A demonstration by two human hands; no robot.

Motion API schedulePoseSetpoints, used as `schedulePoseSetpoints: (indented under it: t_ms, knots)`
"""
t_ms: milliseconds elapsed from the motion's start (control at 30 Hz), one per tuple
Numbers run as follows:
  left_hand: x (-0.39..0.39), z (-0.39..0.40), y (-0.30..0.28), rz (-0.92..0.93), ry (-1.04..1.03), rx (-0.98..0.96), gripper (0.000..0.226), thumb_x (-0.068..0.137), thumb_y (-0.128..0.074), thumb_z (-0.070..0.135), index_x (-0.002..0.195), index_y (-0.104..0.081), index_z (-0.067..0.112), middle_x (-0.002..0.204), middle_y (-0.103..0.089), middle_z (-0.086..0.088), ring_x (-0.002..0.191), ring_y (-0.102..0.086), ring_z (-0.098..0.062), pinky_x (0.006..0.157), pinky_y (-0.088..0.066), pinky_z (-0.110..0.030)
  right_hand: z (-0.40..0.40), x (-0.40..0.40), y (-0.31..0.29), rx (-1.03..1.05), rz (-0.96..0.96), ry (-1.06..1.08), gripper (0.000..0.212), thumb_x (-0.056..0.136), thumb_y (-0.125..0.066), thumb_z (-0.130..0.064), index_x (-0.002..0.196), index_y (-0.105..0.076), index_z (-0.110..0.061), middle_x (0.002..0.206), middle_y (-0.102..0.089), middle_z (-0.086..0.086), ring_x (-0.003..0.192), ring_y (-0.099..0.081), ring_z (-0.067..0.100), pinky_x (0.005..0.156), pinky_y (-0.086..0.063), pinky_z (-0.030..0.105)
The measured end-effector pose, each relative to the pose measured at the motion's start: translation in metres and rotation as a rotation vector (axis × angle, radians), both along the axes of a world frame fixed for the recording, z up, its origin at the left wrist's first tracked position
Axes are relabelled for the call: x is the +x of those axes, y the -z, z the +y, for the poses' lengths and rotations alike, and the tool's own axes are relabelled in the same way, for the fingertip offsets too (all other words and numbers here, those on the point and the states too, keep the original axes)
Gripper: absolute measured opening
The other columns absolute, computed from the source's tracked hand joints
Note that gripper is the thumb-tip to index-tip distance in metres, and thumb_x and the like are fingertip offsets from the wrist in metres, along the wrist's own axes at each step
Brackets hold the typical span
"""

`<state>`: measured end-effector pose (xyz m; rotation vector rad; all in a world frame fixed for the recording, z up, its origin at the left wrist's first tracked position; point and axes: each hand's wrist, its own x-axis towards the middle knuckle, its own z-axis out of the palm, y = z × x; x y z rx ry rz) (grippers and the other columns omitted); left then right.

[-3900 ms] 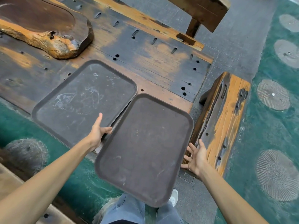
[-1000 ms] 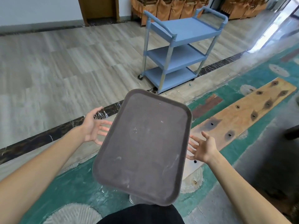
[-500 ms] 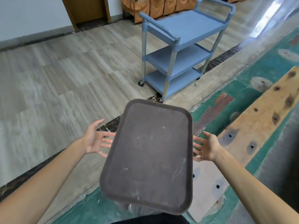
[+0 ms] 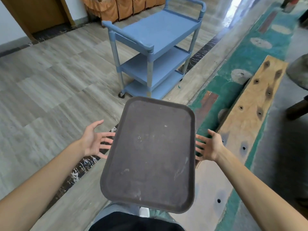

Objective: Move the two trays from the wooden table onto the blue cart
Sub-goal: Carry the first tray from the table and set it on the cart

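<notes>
Brown tray [image 4: 150,155] runs lengthwise toward blue cart [image 4: 158,29].

Worn: black top [image 4: 133,222]; grey-blue jeans [image 4: 115,208]; white shoe [image 4: 144,212].

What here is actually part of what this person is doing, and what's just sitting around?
In the job: brown tray, carried on the left hand and right hand, fingers under its long edges.
Lying about: wooden plank with holes, orange-covered furniture, door; blue cart, though the tray may be headed there.
</notes>
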<state>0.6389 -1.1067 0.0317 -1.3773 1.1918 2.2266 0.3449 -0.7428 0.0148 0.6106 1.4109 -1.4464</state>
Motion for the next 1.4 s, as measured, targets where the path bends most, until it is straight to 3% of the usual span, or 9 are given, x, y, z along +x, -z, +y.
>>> schedulePoseSetpoints:
  t_ms: [333,500,667,867,967,1067,1200,1333,1400]
  knots:
    - [-0.201,-0.073,0.015,0.022,0.146,-0.008,0.091,0.070,-0.048,0.077,0.129,-0.064,0.009,0.094,-0.060,-0.014,0.088,-0.061,-0.031,0.083,-0.048,-0.060,-0.040,-0.153,0.011,0.034,0.035,0.112,0.064,0.090,-0.039,-0.064,0.126,-0.067,-0.018,0.124,-0.064,0.010,0.111,-0.057,0.030,0.102,-0.038,0.056]
    - [-0.302,-0.101,0.012,0.037,0.166,0.014,0.089,0.072,-0.047,0.077,0.128,-0.065,0.011,0.096,-0.060,-0.013,0.088,-0.061,-0.031,0.079,-0.051,-0.059,-0.070,-0.239,-0.010,0.089,0.074,0.147,0.063,0.093,-0.037,-0.064,0.127,-0.065,-0.019,0.128,-0.063,0.008,0.127,-0.054,0.029,0.099,-0.040,0.054]
    - [-0.387,-0.124,0.001,0.041,0.189,-0.023,0.088,0.070,-0.051,0.077,0.126,-0.067,0.012,0.108,-0.062,-0.015,0.099,-0.063,-0.033,0.091,-0.045,-0.064,-0.094,-0.310,-0.024,0.110,0.103,0.191,0.062,0.094,-0.036,-0.063,0.126,-0.066,-0.019,0.123,-0.064,0.008,0.113,-0.057,0.028,0.094,-0.041,0.052]
    - [-0.466,-0.145,-0.013,0.025,0.178,-0.097,0.086,0.065,-0.054,0.074,0.121,-0.070,0.011,0.089,-0.076,-0.013,0.096,-0.067,-0.035,0.086,-0.050,-0.064,-0.110,-0.381,-0.032,0.109,0.139,0.208,0.061,0.092,-0.038,-0.064,0.121,-0.067,-0.019,0.125,-0.065,0.009,0.121,-0.056,0.029,0.098,-0.041,0.054]
    - [-0.499,-0.151,-0.017,0.012,0.144,-0.117,0.085,0.064,-0.056,0.073,0.119,-0.072,0.010,0.090,-0.077,-0.015,0.098,-0.069,-0.036,0.086,-0.050,-0.066,-0.122,-0.420,-0.032,0.118,0.143,0.198,0.061,0.090,-0.040,-0.063,0.123,-0.066,-0.019,0.125,-0.063,0.009,0.120,-0.056,0.029,0.100,-0.040,0.055]
    - [-0.539,-0.157,-0.021,0.004,0.095,-0.137,0.084,0.062,-0.058,0.071,0.117,-0.073,0.009,0.088,-0.075,-0.014,0.092,-0.068,-0.034,0.089,-0.048,-0.067,-0.138,-0.470,-0.031,0.104,0.147,0.160,0.059,0.090,-0.042,-0.062,0.120,-0.065,-0.017,0.114,-0.060,0.009,0.103,-0.055,0.028,0.095,-0.039,0.055]
    - [-0.603,-0.171,-0.022,-0.018,0.046,-0.170,0.084,0.066,-0.055,0.070,0.119,-0.071,0.008,0.107,-0.064,-0.015,0.099,-0.060,-0.034,0.095,-0.044,-0.065,-0.167,-0.552,-0.030,0.063,0.136,0.095,0.055,0.088,-0.044,-0.060,0.117,-0.062,-0.017,0.112,-0.052,0.007,0.105,-0.048,0.026,0.102,-0.035,0.056]
    - [-0.669,-0.189,-0.021,-0.017,-0.035,-0.186,0.078,0.072,-0.053,0.068,0.116,-0.072,0.008,0.111,-0.067,-0.015,0.102,-0.060,-0.035,0.100,-0.041,-0.067,-0.207,-0.646,-0.039,0.038,0.169,0.006,0.052,0.088,-0.047,-0.058,0.116,-0.063,-0.018,0.094,-0.050,0.003,0.085,-0.050,0.022,0.087,-0.039,0.051]
    - [-0.695,-0.196,-0.025,-0.019,-0.074,-0.192,0.075,0.073,-0.052,0.067,0.116,-0.072,0.008,0.113,-0.068,-0.015,0.103,-0.062,-0.035,0.101,-0.041,-0.066,-0.226,-0.684,-0.045,0.049,0.181,-0.040,0.051,0.088,-0.047,-0.057,0.117,-0.063,-0.019,0.101,-0.052,0.005,0.090,-0.050,0.023,0.085,-0.039,0.051]
